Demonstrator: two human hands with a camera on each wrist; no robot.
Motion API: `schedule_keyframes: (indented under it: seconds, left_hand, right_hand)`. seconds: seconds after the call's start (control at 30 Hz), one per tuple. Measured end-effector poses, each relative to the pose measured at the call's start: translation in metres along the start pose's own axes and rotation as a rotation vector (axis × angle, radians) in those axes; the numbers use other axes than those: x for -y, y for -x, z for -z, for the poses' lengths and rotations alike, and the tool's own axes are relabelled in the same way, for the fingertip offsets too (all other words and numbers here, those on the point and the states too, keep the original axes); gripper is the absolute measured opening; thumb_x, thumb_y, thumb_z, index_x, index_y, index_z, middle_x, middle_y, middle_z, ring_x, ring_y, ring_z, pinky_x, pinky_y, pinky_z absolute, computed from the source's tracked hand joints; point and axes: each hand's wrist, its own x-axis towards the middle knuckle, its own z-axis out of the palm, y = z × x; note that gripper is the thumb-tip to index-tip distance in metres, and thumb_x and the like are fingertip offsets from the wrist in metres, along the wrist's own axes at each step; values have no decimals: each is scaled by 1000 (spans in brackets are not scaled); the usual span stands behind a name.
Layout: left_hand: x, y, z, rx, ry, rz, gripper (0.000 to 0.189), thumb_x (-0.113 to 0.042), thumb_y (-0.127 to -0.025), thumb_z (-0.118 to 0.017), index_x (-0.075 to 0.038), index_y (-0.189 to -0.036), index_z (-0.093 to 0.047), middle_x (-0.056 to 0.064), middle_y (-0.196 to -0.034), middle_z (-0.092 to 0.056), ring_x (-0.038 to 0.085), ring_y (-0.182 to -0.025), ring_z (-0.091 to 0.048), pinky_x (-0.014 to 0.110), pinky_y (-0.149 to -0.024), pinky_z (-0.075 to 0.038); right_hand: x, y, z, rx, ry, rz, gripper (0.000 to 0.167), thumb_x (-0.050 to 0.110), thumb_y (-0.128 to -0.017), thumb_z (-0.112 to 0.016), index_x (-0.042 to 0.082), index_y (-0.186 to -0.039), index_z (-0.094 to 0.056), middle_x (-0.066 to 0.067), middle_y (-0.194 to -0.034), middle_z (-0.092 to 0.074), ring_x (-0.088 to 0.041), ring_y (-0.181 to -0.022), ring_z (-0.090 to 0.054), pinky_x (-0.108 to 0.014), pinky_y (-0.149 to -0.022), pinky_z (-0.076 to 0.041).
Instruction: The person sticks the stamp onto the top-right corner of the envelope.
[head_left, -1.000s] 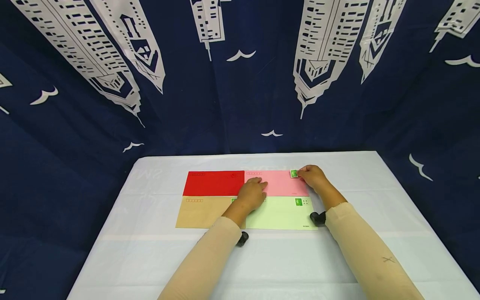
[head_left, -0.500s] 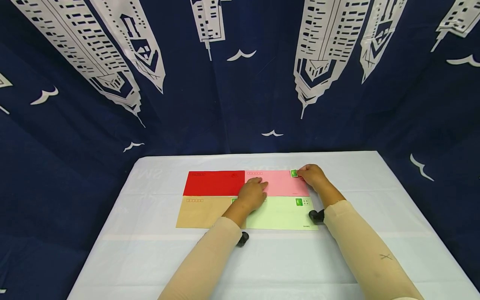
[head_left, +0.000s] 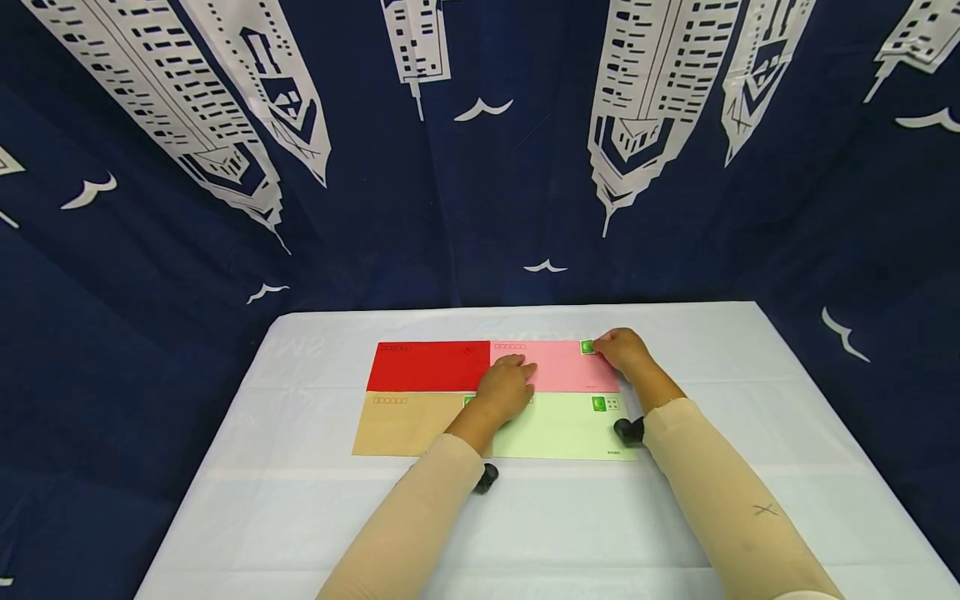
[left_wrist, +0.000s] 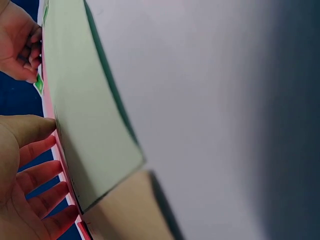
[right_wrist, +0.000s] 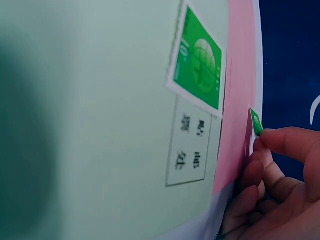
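My right hand pinches a green stamp by its right side, between thumb and fingertip, at the top right corner of the pink envelope. In the right wrist view the pinched stamp stands tilted at the envelope's far edge. My left hand rests spread on the left part of the pink envelope, its wrist crossing the pale green envelope. Another green stamp lies on that pale green envelope, beside a printed box.
A red envelope lies at the back left and a tan envelope in front of it. The tan one's stamp is partly hidden by my left wrist. All lie on a white-covered table before a dark blue curtain.
My right wrist and sleeve have shifted slightly left, and the fingers have edged a little over the stamp. The left hand keeps its place.
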Motion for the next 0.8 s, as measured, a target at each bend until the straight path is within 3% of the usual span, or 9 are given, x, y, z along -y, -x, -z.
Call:
schedule_keyframes:
  seconds: [0.3, 0.63, 0.8]
  left_hand:
    - [0, 2, 2, -5, -6, -6, 45, -26, -104, -54, -18, -148, -54, 5, -156, -49, 21, -147, -41, 34, -121, -37]
    - [-1, 3, 4, -3, -8, -5, 45, -26, -104, -54, -18, -148, -54, 5, -156, -49, 21, -147, -42, 34, -122, -36]
    - [-1, 3, 4, 1, -8, -4, 45, -26, -104, -54, -18, -148, -54, 5, -156, -49, 21, -148, -41, 34, -122, -35]
  right_hand:
    - [-1, -3, -2, 1, 28, -20, 31, 26, -97, -55, -1, -109, -63, -17, -109, -59, -27, -94, -54, -29, -75, -46]
    - [0, -4, -3, -10, 68, 2, 30, 26, -97, -55, -1, -106, -63, -18, -106, -59, -26, -87, -54, -26, -65, -45]
    - [1, -2, -3, -21, 89, 19, 30, 26, -97, -55, -2, -105, -63, -19, -106, -61, -27, -88, -55, -26, -66, -46]
